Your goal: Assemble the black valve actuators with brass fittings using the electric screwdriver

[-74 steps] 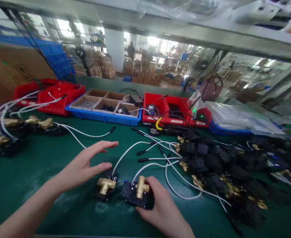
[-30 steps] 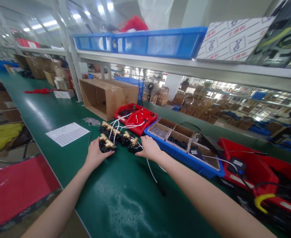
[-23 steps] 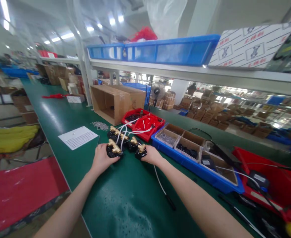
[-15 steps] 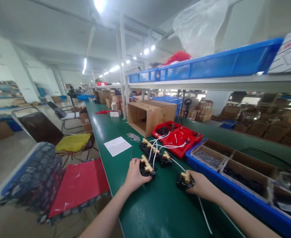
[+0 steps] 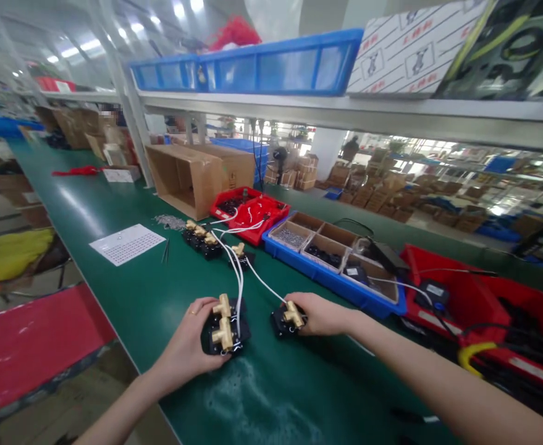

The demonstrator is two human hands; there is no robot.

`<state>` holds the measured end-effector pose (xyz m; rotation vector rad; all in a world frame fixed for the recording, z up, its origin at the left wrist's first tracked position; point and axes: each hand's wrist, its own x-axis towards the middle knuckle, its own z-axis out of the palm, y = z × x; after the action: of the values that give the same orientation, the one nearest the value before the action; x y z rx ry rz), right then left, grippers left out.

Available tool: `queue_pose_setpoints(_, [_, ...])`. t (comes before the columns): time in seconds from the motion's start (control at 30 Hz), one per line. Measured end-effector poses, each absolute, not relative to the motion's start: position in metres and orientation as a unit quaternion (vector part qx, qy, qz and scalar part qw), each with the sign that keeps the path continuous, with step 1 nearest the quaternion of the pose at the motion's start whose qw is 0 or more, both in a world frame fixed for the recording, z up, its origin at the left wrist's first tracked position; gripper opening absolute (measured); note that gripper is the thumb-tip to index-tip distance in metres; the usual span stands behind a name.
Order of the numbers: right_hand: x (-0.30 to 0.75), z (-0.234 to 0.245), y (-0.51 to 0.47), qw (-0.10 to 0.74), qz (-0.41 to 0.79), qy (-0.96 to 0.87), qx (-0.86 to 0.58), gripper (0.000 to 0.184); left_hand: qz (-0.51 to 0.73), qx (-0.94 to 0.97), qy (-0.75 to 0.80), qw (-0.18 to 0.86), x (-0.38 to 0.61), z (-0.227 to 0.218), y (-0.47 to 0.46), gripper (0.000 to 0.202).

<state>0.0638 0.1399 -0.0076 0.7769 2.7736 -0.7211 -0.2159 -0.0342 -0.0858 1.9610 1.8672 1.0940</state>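
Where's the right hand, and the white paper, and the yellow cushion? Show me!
Right hand (image 5: 320, 314): head view, on the middle of the hand.
White paper (image 5: 128, 244): head view, near the sheet's middle.
Yellow cushion (image 5: 12, 256): head view, on its top.

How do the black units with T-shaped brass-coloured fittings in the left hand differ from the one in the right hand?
The left hand holds a pair of units; the right hand, a single unit. The pair is gripped from its left side, the single unit from its right. Both are black and brass-coloured.
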Motion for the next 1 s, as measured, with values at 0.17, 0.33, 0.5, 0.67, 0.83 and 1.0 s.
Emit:
queue_pose_setpoints(0.17, [0.088, -0.005, 0.137, 0.087, -0.23, 0.938, 0.246, 0.034, 0.369, 0.688, 0.609, 0.138, -0.179, -0.084, -0.037, 0.065])
queue_pose_setpoints(0.33, [0.107, -0.004, 0.138, 0.098, -0.192, 0.942, 0.258, 0.03, 0.362, 0.697, 0.6, 0.152, -0.154, -0.079, -0.043, 0.07])
queue_pose_setpoints(0.5, [0.125, 0.002, 0.138, 0.114, -0.181, 0.944, 0.249, 0.03, 0.352, 0.713, 0.575, 0.19, -0.138, -0.073, -0.048, 0.066])
queue_pose_setpoints(0.67, [0.15, 0.013, 0.137, 0.132, -0.182, 0.933, 0.281, 0.038, 0.342, 0.727, 0.547, 0.234, -0.128, -0.069, -0.051, 0.065])
queue_pose_setpoints(0.83, [0.154, 0.043, 0.15, 0.124, -0.178, 0.92, 0.326, 0.054, 0.322, 0.732, 0.516, 0.307, -0.117, -0.071, -0.061, 0.079])
queue_pose_setpoints(1.0, [0.088, 0.044, 0.165, 0.006, -0.132, 0.927, 0.351, 0.042, 0.298, 0.752, 0.468, 0.357, -0.116, -0.07, -0.058, 0.091])
